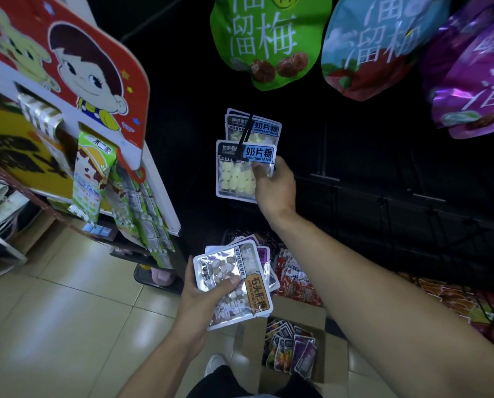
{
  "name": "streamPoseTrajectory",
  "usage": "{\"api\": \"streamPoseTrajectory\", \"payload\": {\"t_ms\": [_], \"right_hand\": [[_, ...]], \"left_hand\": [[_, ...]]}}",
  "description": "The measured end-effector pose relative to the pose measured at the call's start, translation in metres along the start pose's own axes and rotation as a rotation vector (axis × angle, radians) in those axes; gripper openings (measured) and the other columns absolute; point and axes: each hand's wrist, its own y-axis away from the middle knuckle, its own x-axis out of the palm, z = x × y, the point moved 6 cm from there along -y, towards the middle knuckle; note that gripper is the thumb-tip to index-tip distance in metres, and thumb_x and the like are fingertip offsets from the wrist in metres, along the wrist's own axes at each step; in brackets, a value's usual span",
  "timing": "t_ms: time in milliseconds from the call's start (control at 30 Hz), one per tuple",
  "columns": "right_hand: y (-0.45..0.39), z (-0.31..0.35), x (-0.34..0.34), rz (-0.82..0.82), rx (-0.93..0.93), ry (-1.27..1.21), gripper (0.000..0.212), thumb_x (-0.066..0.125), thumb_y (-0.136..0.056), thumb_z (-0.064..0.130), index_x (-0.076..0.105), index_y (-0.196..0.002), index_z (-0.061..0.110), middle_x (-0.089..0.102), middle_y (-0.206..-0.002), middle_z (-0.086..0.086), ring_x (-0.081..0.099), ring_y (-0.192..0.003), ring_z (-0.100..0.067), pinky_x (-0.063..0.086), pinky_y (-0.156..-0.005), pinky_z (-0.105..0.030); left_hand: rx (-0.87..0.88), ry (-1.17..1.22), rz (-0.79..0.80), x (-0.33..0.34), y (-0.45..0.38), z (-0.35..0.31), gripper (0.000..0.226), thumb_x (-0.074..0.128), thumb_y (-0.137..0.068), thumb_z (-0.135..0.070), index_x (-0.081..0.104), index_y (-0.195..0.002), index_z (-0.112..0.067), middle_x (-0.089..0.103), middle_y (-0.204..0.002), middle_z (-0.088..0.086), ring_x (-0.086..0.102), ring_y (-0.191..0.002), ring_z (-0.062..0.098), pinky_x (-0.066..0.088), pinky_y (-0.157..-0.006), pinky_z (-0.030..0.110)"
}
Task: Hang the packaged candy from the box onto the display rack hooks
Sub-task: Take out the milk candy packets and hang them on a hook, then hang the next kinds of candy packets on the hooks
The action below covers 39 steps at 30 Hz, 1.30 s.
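My right hand (274, 188) pinches the right edge of a blue-labelled milk candy packet (235, 179) with pale yellow tablets, held up at a black rack hook (244, 136). The hook's tip crosses the packet's top. A matching packet (261, 129) hangs just behind on the same hook. My left hand (204, 300) grips a fanned stack of candy packets (234, 285); the top one shows stone-shaped candy and an orange label, with purple-labelled ones under it. Below stands an open cardboard box (300, 311) holding several more upright packets (293, 350).
Large green (265, 41), blue (377, 44) and purple (472, 73) plum bags hang above on the dark rack. A red cartoon display stand (76, 70) with green packets stands at left. Red snack packs (297, 277) fill low shelves. Beige tiled floor (67, 311) lies left.
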Motion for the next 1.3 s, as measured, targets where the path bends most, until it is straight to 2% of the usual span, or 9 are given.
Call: {"api": "streamPoseTrajectory", "payload": {"t_ms": [100, 300, 467, 567, 700, 800, 933, 1067, 1300], "right_hand": [[-0.026, -0.003, 0.002, -0.083, 0.090, -0.007, 0.012, 0.061, -0.101, 0.027, 0.066, -0.107, 0.018, 0.069, -0.090, 0.010, 0.062, -0.075, 0.003, 0.044, -0.060, -0.014], [-0.067, -0.011, 0.010, -0.177, 0.209, -0.083, 0.020, 0.065, -0.099, 0.033, 0.065, -0.101, 0.013, 0.062, -0.081, 0.009, 0.058, -0.072, -0.005, 0.042, -0.057, -0.018], [-0.070, -0.021, 0.006, -0.193, 0.298, -0.047, 0.035, 0.071, -0.094, 0.039, 0.062, -0.116, 0.014, 0.064, -0.100, 0.004, 0.061, -0.095, -0.018, 0.047, -0.080, -0.027], [-0.036, -0.039, -0.006, -0.060, 0.368, 0.010, 0.044, 0.077, -0.090, 0.033, 0.060, -0.126, 0.015, 0.065, -0.120, 0.000, 0.060, -0.106, -0.015, 0.046, -0.089, -0.026], [0.052, -0.051, -0.036, 0.272, 0.361, 0.133, 0.041, 0.085, -0.080, 0.042, 0.067, -0.112, 0.022, 0.071, -0.111, 0.006, 0.068, -0.103, -0.009, 0.053, -0.086, -0.023], [0.113, -0.054, -0.068, 0.302, 0.334, 0.260, 0.051, 0.085, -0.075, 0.052, 0.064, -0.115, 0.032, 0.066, -0.116, 0.017, 0.064, -0.099, 0.006, 0.049, -0.077, -0.014], [0.147, -0.063, -0.097, 0.254, 0.307, 0.356, 0.081, 0.080, -0.061, 0.077, 0.054, -0.125, 0.036, 0.061, -0.125, 0.020, 0.061, -0.114, -0.003, 0.053, -0.094, -0.028], [0.150, -0.055, -0.126, 0.161, 0.274, 0.317, 0.062, 0.088, -0.064, 0.062, 0.058, -0.109, 0.032, 0.067, -0.108, 0.018, 0.062, -0.090, 0.012, 0.047, -0.071, -0.006], [0.147, -0.067, -0.168, 0.072, 0.262, 0.261, 0.021, 0.084, -0.080, 0.043, 0.075, -0.087, 0.025, 0.075, -0.093, 0.013, 0.072, -0.083, -0.008, 0.058, -0.080, -0.033]], "left_hand": [[-0.003, -0.003, 0.007, 0.000, 0.002, -0.002, 0.076, 0.088, -0.062, -0.013, 0.055, -0.131, -0.016, 0.076, -0.118, 0.014, 0.076, -0.102, 0.037, 0.063, -0.075, 0.049], [-0.017, -0.015, 0.027, -0.005, 0.007, -0.003, 0.074, 0.088, -0.062, -0.012, 0.056, -0.128, -0.021, 0.076, -0.117, 0.016, 0.076, -0.102, 0.040, 0.063, -0.076, 0.052], [-0.016, -0.021, -0.002, -0.017, 0.006, -0.003, 0.074, 0.088, -0.062, -0.010, 0.057, -0.128, -0.023, 0.077, -0.116, 0.015, 0.076, -0.101, 0.040, 0.063, -0.076, 0.053], [-0.017, -0.002, -0.019, -0.017, 0.003, 0.000, 0.072, 0.086, -0.064, -0.007, 0.057, -0.128, -0.022, 0.077, -0.116, 0.015, 0.076, -0.100, 0.040, 0.064, -0.074, 0.052], [0.006, -0.002, -0.011, -0.005, -0.008, 0.003, 0.087, 0.093, -0.061, -0.012, 0.051, -0.137, -0.022, 0.074, -0.122, 0.015, 0.074, -0.107, 0.039, 0.061, -0.083, 0.060], [0.009, -0.007, -0.002, 0.012, -0.017, 0.010, 0.111, 0.100, -0.063, -0.015, 0.037, -0.153, -0.028, 0.073, -0.127, 0.012, 0.072, -0.113, 0.038, 0.056, -0.091, 0.068], [0.019, -0.046, 0.025, 0.046, -0.015, 0.019, 0.114, 0.095, -0.066, -0.020, 0.028, -0.157, -0.038, 0.076, -0.123, 0.004, 0.074, -0.111, 0.029, 0.056, -0.098, 0.059], [0.028, -0.084, 0.028, 0.073, -0.007, 0.027, 0.113, 0.100, -0.060, -0.030, 0.033, -0.148, -0.050, 0.075, -0.124, -0.003, 0.073, -0.114, 0.025, 0.054, -0.102, 0.057], [0.076, -0.069, 0.119, 0.104, 0.009, 0.030, 0.086, 0.092, -0.068, -0.031, 0.048, -0.141, -0.035, 0.074, -0.127, 0.003, 0.073, -0.114, 0.030, 0.056, -0.098, 0.057]]}}
